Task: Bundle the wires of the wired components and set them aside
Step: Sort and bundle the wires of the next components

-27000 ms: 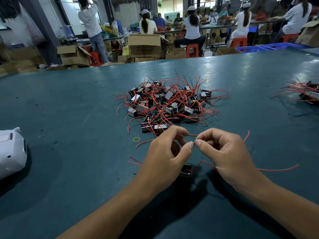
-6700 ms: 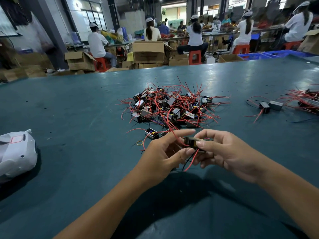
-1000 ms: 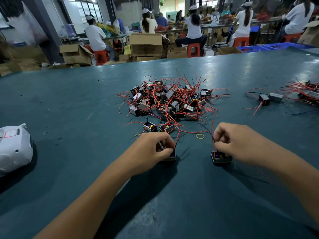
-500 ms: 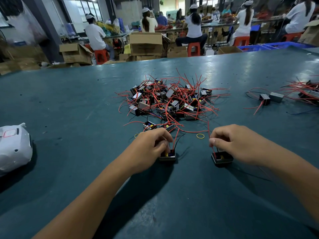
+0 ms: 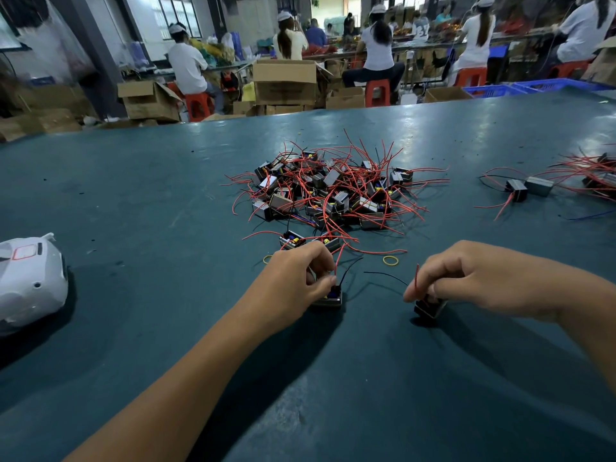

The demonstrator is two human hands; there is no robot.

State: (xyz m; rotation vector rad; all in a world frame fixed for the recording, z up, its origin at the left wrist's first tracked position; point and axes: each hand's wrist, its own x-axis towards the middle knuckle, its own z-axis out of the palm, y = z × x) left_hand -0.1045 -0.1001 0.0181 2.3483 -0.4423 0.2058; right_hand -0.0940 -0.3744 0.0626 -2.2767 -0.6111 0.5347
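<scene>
A heap of small black wired components (image 5: 333, 191) with red and black wires lies mid-table. My left hand (image 5: 296, 281) grips one component (image 5: 331, 297) that stands on the table, its red and black wires sticking up past my fingers. My right hand (image 5: 466, 278) pinches the red wire of a second component (image 5: 428, 306), which tilts on the table under my fingertips. Two yellow rubber bands (image 5: 390, 260) lie just beyond my hands. Two components (image 5: 530, 188) lie set aside at the right, near another tangle of red wires (image 5: 593, 175).
A white plastic shell (image 5: 30, 281) lies at the left on the dark green table (image 5: 133, 201). Past the far edge stand cardboard boxes (image 5: 283, 81), red stools and blue crates (image 5: 540, 86), with several seated people working at benches.
Both hands have drawn slightly nearer to me with their components. The right component has tipped up under my fingers, and the wires have bent closer to my fingertips.
</scene>
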